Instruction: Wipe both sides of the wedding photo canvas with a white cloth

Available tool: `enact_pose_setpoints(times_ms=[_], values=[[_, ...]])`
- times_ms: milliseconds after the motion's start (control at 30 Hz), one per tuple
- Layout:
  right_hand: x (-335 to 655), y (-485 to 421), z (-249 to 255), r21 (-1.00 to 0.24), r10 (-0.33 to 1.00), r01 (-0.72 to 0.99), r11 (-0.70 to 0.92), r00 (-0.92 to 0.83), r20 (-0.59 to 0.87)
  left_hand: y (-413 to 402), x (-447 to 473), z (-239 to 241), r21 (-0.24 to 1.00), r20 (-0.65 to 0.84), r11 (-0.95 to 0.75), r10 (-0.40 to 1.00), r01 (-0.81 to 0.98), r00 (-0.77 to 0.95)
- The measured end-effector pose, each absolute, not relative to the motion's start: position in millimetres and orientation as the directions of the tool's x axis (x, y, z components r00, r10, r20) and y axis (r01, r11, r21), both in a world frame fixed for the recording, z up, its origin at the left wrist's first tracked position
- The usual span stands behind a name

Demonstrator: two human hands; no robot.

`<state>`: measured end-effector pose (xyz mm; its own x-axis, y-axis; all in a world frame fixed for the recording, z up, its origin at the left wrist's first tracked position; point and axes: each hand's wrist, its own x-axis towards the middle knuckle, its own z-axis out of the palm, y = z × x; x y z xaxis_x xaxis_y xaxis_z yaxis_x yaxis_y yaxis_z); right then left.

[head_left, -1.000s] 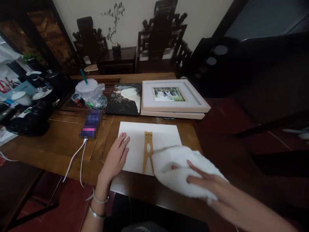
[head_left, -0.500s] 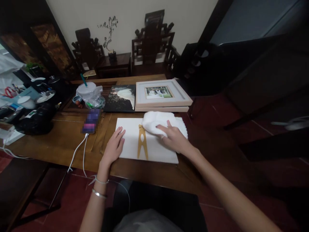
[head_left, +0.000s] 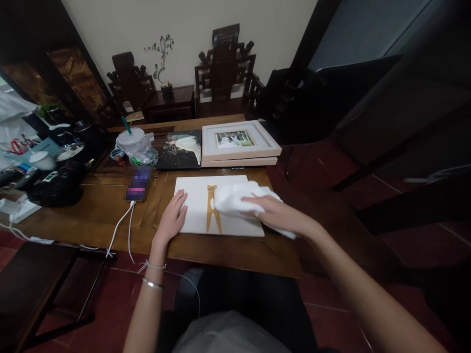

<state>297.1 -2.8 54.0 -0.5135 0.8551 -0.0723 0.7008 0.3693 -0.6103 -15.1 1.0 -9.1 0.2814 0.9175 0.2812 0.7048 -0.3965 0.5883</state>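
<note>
Frames (head_left: 239, 153) just beyond board (head_left: 191, 208) — phone (head_left: 139, 183) leftward

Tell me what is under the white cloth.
The white cloth lies on the white board, beside its tan stand, with the right hand resting on top. The board's right part is covered.

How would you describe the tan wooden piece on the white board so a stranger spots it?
On the long wooden table, find the white board at the near edge, under the left hand and the right hand pressing a white cloth. The tan piece lies flat on it, just left of the cloth. It alone is slim, two-legged and golden.
</note>
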Motion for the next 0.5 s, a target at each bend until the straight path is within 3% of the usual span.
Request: enact_pose_setpoints(times_ms=[133,200,367,500], values=[[254.4,44.2,45.8,-0.656,0.935,0.674,0.339,-0.320,0.154,2.6,-17.3,-10.7,0.585,0.285,-0.405,0.914,0.703,0.290],[233.1,48.1,41.9,-0.633,0.920,0.673,0.384,-0.335,0.202,2.5,-17.0,-10.0,0.586,0.282,-0.401,0.916,0.704,0.286],[215.1,2.6,34.8,-0.471,0.795,0.667,0.577,-0.592,0.136,1.3,-14.5,-8.4,0.599,0.267,-0.376,0.926,0.707,0.266],[229.8,-50.7,46.7,-0.508,0.684,0.576,0.640,-0.729,0.036,1.7,-14.0,-10.1,0.597,0.278,-0.386,0.922,0.703,0.270]])
